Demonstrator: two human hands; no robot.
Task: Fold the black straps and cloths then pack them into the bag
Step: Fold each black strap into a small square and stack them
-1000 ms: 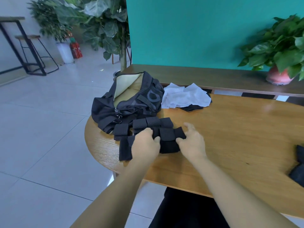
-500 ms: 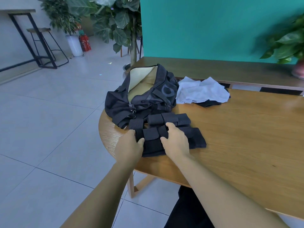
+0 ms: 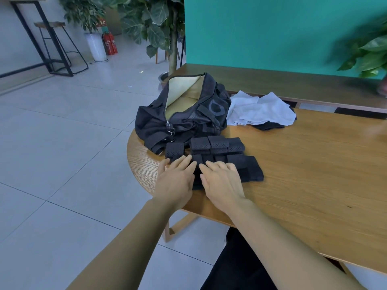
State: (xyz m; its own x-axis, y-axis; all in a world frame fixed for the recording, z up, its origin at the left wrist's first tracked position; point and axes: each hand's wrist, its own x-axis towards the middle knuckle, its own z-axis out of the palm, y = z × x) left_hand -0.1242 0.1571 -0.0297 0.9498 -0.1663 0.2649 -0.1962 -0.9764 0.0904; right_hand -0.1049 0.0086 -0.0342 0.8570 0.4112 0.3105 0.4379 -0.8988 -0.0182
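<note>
Both hands are laid flat, side by side, on the near part of the black straps [image 3: 217, 155] at the desk [image 3: 303, 164] edge. Left hand [image 3: 178, 178] fingers are now straightened, where the bundle was pinched 0.5 s ago; right hand [image 3: 222, 181] fingers are likewise spread and pressed down. Strap bundle is unchanged in place, just in front of the open black bag [image 3: 184, 120]. White cloth [image 3: 259, 109] is kept beside the bag, over a black cloth [image 3: 270, 126].

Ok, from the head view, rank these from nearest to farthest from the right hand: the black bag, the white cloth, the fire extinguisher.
Measured from the right hand:
1. Black bag, just beyond the hands, slightly left, open.
2. White cloth, on the table behind, to the right of the bag.
3. Fire extinguisher, far left on the floor.
</note>
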